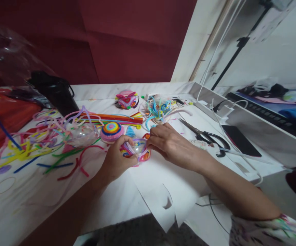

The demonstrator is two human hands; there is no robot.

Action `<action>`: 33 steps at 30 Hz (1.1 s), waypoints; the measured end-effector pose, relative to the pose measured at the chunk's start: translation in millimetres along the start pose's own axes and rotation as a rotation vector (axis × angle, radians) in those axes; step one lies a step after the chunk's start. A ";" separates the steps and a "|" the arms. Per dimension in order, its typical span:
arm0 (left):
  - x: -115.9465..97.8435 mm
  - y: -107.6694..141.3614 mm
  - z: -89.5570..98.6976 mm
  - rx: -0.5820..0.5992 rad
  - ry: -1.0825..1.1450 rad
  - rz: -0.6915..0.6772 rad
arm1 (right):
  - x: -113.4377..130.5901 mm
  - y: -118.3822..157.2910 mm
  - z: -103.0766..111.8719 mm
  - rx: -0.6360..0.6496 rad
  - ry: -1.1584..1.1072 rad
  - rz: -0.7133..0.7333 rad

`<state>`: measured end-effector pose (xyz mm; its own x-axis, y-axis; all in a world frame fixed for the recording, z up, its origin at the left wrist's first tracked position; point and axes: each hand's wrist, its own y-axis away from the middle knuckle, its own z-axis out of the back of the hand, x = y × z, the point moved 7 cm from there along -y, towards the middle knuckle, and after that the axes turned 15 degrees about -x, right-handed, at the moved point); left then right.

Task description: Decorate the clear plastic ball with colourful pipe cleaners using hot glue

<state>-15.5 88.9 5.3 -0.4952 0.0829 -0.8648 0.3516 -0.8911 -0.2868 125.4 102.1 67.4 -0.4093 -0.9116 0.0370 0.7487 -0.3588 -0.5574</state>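
Note:
Between my two hands is a small craft piece (137,147) of colourful pipe cleaners around a clear, shiny part. My left hand (121,155) grips its left side between thumb and fingers. At its right edge, my right hand (167,143) pinches with bent fingers; whatever is between those fingertips is hidden. Just behind the left hand lies a round disc coiled in rainbow rings (112,132). A small blue cone-shaped piece (130,132) stands beside the disc.
Loose pipe cleaners (22,147) and a clear plastic ball (82,135) spread across the left. Black-handled scissors (204,135) and a phone (241,140) lie at right. A black container (55,92) leans behind. Cut white paper (160,198) overhangs the front edge.

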 end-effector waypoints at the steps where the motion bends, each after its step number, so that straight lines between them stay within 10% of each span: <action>1: 0.0 0.2 -0.1 0.004 -0.007 -0.002 | -1.2 -1.3 -1.6 -0.007 -0.001 0.005; 13: 3.3 -0.9 0.7 -0.008 -0.031 -0.016 | -21.8 -3.8 -17.0 -0.126 -0.306 -0.058; 33: 4.5 1.8 3.5 -0.022 0.000 0.025 | -70.8 1.5 -61.2 0.178 -0.946 -0.672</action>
<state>-19.8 86.1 2.4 -0.4862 0.0605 -0.8718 0.3810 -0.8831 -0.2737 123.5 178.4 13.2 -0.2555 -0.2872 0.9232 0.6230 -0.7791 -0.0699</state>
